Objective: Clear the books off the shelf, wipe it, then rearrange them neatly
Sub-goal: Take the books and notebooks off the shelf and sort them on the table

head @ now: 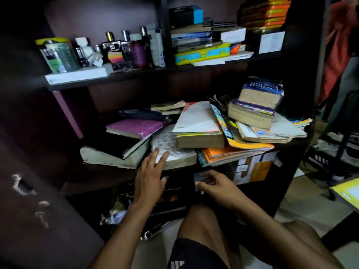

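A dark wooden shelf (101, 172) carries a messy heap of books. An open book with printed pages (171, 146) lies at the front middle, and the straight fingers of my left hand (149, 177) touch its lower page. To its left sit a purple-covered book (136, 128) and a thick dark one (114, 150). A white-covered book (198, 119) tops a thick volume in the middle. On the right, two fat paperbacks (256, 105) sit on thin colourful booklets (237, 152). My right hand (215, 184) hovers below the shelf edge with loosely curled fingers, holding nothing I can make out.
The upper shelf (136, 73) holds perfume bottles (120, 49), a tin, stacked books and boxes (202, 45). A dark cabinet door (38, 191) stands at the left. A cardboard box (252, 167) sits under the books. My knee (202, 220) is in front, with tiled floor at the right.
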The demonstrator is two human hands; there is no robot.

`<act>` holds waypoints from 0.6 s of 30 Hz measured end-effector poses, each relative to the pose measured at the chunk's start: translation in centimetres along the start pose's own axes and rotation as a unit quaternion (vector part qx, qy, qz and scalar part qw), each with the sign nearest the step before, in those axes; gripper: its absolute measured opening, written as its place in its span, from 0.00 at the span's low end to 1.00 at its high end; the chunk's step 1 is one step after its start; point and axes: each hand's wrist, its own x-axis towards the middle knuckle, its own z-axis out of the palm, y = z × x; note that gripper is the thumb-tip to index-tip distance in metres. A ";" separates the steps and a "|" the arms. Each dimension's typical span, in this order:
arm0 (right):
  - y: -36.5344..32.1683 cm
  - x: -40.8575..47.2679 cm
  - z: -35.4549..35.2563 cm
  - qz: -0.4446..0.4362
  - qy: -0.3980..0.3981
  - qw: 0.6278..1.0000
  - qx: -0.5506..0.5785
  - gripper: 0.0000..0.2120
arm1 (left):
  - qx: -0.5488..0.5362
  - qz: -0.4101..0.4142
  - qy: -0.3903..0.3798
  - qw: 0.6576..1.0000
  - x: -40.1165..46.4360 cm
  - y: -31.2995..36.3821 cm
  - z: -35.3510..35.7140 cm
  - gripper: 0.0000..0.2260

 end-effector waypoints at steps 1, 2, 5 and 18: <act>-0.2 0.0 0.2 -0.011 -0.005 1.000 -0.015 0.15 | -0.016 -0.002 -0.003 1.000 -0.2 0.0 -0.1 0.45; -0.8 -0.2 0.4 -0.028 -0.012 0.999 -0.029 0.14 | -0.039 -0.004 -0.002 0.999 -0.4 0.3 -0.2 0.44; -3.3 -0.2 2.1 -0.090 -0.038 0.994 -0.041 0.12 | -0.115 -0.007 0.037 0.993 -1.2 0.2 -2.0 0.36; -12.9 6.6 5.7 -0.226 -0.043 0.959 -0.163 0.28 | 0.006 -0.091 0.088 0.992 3.1 -6.2 -7.3 0.45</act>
